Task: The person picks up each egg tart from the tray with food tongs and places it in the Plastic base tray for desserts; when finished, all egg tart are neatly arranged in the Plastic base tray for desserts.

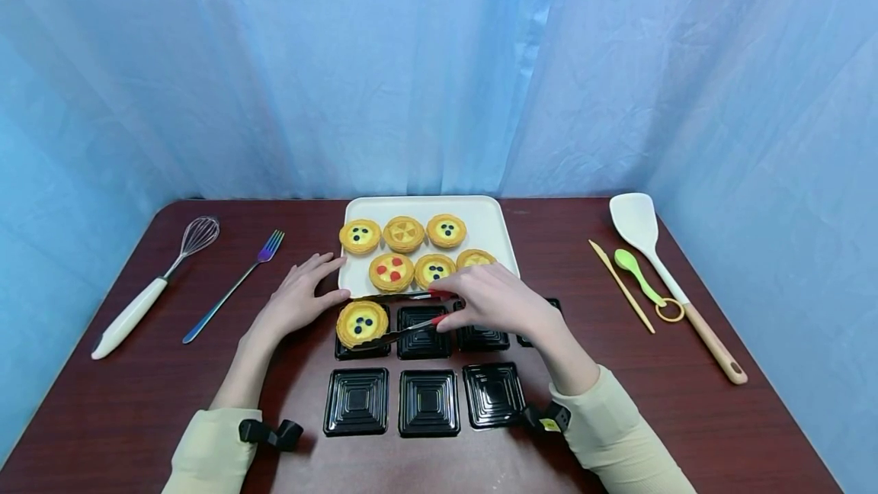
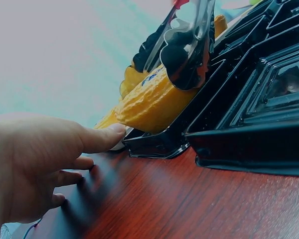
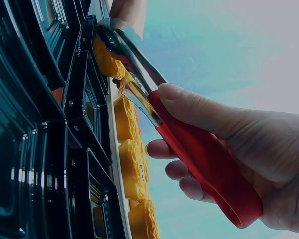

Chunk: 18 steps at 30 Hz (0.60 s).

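Observation:
My right hand (image 1: pixel 499 300) grips red-handled metal tongs (image 3: pixel 199 157). Their scalloped ends lie on either side of an egg tart (image 1: pixel 361 325) with blue dots on top. This tart is at the back-left black square box (image 1: pixel 343 351), tilted in the left wrist view (image 2: pixel 154 104); whether it touches the bottom I cannot tell. My left hand (image 1: pixel 295 299), fingers extended, is at the left edge of the white tray (image 1: pixel 495 235), its thumb near the tart. On the tray sit several more tarts, including one with red pieces (image 1: pixel 392 273) and one with blue dots (image 1: pixel 447 231).
Several black boxes stand in two rows before the tray, including a front-left one (image 1: pixel 356 402). Left lie a whisk (image 1: pixel 133 315) and a fork (image 1: pixel 233 288). Right lie a yellow knife (image 1: pixel 622 286), green spoons (image 1: pixel 639 277) and a white spatula (image 1: pixel 635 221). A blue curtain (image 1: pixel 384 75) hangs behind.

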Each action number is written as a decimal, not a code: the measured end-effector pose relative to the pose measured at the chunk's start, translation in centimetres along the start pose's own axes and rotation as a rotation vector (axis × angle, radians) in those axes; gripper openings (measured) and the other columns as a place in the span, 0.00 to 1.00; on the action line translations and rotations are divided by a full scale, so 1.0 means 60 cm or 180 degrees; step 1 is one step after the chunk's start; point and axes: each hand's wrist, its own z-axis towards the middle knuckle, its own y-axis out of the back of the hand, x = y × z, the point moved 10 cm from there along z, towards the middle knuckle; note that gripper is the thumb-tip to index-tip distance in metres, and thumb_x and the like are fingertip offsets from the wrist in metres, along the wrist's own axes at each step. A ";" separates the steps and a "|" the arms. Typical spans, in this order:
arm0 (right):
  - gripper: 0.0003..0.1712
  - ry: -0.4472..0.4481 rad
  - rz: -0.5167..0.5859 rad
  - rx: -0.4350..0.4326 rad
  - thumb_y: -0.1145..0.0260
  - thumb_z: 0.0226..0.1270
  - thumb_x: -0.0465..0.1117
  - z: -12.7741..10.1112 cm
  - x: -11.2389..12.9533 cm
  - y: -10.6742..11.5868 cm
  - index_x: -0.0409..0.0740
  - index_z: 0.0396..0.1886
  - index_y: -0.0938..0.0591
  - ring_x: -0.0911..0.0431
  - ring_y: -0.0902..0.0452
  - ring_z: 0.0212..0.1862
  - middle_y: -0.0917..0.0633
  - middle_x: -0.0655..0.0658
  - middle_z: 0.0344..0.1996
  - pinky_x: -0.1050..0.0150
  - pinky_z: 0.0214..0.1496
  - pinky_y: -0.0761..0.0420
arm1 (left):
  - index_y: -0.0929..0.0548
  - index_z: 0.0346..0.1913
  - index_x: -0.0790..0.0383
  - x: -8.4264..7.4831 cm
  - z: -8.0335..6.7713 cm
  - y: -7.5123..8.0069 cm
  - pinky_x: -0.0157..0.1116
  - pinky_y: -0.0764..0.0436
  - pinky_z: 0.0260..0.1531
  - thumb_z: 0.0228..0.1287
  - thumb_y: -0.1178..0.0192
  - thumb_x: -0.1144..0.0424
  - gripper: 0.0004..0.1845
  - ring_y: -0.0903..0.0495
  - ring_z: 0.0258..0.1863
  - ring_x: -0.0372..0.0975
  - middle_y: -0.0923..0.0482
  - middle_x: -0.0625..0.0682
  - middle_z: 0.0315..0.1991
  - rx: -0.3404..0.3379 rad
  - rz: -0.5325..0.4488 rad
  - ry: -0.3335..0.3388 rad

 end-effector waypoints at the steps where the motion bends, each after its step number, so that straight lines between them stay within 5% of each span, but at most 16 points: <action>1: 0.27 -0.0003 0.0001 -0.0001 0.24 0.58 0.62 0.000 0.000 0.000 0.53 0.52 0.12 0.65 0.33 0.24 0.21 0.61 0.23 0.68 0.27 0.32 | 0.31 0.77 0.60 0.000 0.000 0.000 0.67 0.53 0.79 0.73 0.36 0.52 0.35 0.48 0.81 0.63 0.41 0.69 0.79 -0.0003 0.0000 -0.0002; 18: 0.27 -0.0010 0.0006 0.0000 0.23 0.58 0.62 -0.001 -0.001 0.000 0.53 0.52 0.12 0.65 0.32 0.24 0.20 0.61 0.23 0.68 0.27 0.31 | 0.31 0.77 0.60 0.001 0.000 0.000 0.67 0.53 0.79 0.73 0.36 0.51 0.35 0.48 0.81 0.63 0.41 0.68 0.79 -0.0009 -0.0006 -0.0001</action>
